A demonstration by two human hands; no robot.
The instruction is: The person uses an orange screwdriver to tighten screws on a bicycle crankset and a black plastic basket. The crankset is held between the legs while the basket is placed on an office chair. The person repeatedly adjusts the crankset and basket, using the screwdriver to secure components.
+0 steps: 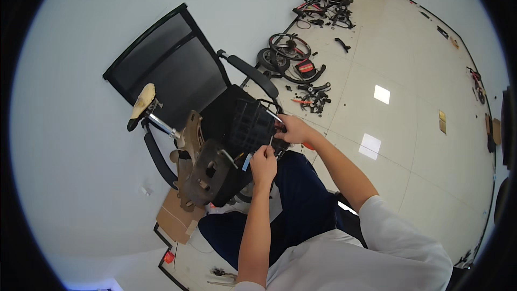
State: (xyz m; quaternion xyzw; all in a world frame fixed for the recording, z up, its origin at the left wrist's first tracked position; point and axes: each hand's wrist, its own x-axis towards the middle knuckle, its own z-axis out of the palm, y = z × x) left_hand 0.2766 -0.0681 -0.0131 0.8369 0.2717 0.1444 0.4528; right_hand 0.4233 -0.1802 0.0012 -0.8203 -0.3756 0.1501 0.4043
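Observation:
A black slatted basket rests on the seat of a black mesh-backed office chair. At its right edge, my right hand has its fingers curled around something dark and partly hidden. Just below, my left hand is closed in a pinch near the basket's lower corner; what it pinches is too small to make out. A small blue piece shows beside the left fingers. To the left, a brown and dark plastic body leans on the chair, along with a worn yellowish saddle on a shiny metal post.
A cardboard box stands below the chair. Beyond the chair's right armrest, bicycle wheels, a crank and several loose parts lie on the tiled floor. More bicycle parts are heaped by the far wall.

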